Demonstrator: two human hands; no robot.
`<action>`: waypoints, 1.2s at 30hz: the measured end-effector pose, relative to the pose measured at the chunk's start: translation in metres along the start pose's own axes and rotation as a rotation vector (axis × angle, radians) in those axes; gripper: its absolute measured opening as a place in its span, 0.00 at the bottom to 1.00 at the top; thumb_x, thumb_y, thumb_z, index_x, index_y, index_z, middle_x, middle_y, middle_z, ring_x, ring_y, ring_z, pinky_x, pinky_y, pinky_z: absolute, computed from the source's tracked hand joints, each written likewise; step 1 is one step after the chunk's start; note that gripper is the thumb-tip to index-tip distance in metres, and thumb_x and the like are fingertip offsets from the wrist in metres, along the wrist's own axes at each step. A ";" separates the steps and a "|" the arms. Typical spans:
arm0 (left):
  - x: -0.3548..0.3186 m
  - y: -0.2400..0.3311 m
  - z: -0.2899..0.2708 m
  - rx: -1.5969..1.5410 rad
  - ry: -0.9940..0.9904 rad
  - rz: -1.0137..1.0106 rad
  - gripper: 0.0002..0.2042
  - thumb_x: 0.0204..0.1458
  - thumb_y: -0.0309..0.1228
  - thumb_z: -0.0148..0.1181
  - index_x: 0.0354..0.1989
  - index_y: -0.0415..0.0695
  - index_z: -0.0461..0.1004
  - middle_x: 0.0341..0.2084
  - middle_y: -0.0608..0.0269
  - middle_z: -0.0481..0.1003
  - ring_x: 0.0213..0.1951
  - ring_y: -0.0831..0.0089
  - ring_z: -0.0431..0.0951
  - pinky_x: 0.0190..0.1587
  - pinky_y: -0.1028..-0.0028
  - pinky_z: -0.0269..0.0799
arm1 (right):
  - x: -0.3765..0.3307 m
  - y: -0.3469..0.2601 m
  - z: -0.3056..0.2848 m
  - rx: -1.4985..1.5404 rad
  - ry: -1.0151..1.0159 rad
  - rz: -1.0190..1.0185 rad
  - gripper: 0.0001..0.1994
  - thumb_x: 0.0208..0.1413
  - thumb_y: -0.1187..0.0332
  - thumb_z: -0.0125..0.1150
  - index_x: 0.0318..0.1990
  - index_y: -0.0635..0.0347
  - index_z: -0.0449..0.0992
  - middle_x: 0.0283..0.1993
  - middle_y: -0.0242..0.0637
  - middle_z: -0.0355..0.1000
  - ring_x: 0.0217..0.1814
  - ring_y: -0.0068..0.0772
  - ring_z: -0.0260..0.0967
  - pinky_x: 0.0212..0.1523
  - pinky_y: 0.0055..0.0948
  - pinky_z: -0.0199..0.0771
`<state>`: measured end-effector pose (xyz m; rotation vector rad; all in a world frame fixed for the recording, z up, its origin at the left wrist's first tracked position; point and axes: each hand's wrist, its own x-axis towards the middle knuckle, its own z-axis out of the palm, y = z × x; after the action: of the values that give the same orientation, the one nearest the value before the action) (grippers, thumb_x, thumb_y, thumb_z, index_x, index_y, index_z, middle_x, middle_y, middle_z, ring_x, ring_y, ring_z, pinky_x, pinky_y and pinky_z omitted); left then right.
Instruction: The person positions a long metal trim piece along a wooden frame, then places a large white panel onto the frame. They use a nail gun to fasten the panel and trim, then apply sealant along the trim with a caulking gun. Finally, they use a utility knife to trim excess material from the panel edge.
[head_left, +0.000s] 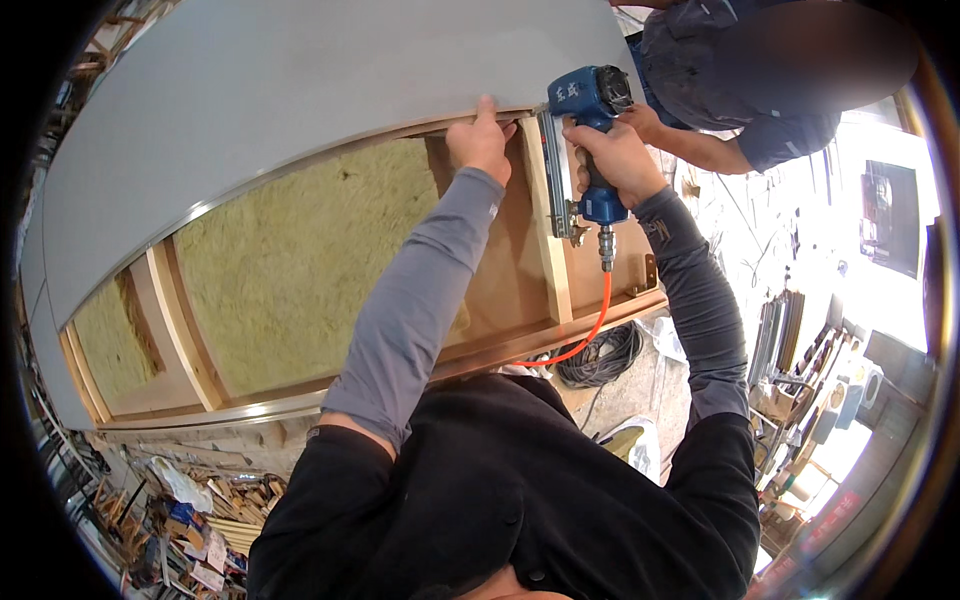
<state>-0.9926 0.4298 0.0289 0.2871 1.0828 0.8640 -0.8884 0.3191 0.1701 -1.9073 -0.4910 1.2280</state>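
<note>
My right hand [615, 155] grips the handle of a blue pneumatic nail gun [585, 110], its nose set against a light wooden stud [548, 240] near the top of a wooden frame. An orange air hose [590, 325] hangs from the gun's base. My left hand [482, 140] presses on the lower edge of a large grey panel [300, 90] that covers the upper part of the frame, fingers hooked over its rim. Yellow insulation [300, 260] fills the open bays of the frame below the panel.
Another person in a dark blue shirt [730, 70] leans in at the upper right, a hand [645, 120] close to the gun. Coiled black cable [605, 355] lies on the floor. Wood offcuts [220, 510] are piled at lower left; tools and boards [800, 370] sit at right.
</note>
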 end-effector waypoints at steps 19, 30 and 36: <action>0.005 0.001 -0.002 -0.026 -0.058 -0.063 0.12 0.64 0.35 0.63 0.40 0.35 0.73 0.35 0.55 0.78 0.33 0.63 0.81 0.34 0.64 0.83 | -0.001 0.000 0.008 -0.015 0.021 -0.088 0.18 0.60 0.65 0.63 0.22 0.70 0.75 0.18 0.42 0.72 0.13 0.35 0.71 0.15 0.32 0.72; 0.000 -0.008 0.000 -0.030 -0.075 -0.044 0.13 0.63 0.37 0.64 0.42 0.37 0.74 0.37 0.57 0.77 0.34 0.64 0.80 0.38 0.63 0.82 | -0.001 0.001 0.013 -0.076 0.068 -0.039 0.14 0.59 0.67 0.65 0.26 0.68 0.74 0.19 0.39 0.71 0.14 0.36 0.71 0.15 0.34 0.73; -0.016 0.052 -0.050 0.175 -0.222 -0.229 0.15 0.63 0.39 0.65 0.45 0.39 0.73 0.45 0.59 0.74 0.47 0.67 0.77 0.47 0.63 0.78 | -0.032 0.009 0.015 0.060 0.040 -0.188 0.10 0.59 0.67 0.65 0.35 0.67 0.76 0.22 0.37 0.73 0.18 0.31 0.72 0.19 0.32 0.75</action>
<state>-1.0627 0.4421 0.0467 0.3868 0.9628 0.5205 -0.9166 0.2983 0.1785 -1.7880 -0.5912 1.0686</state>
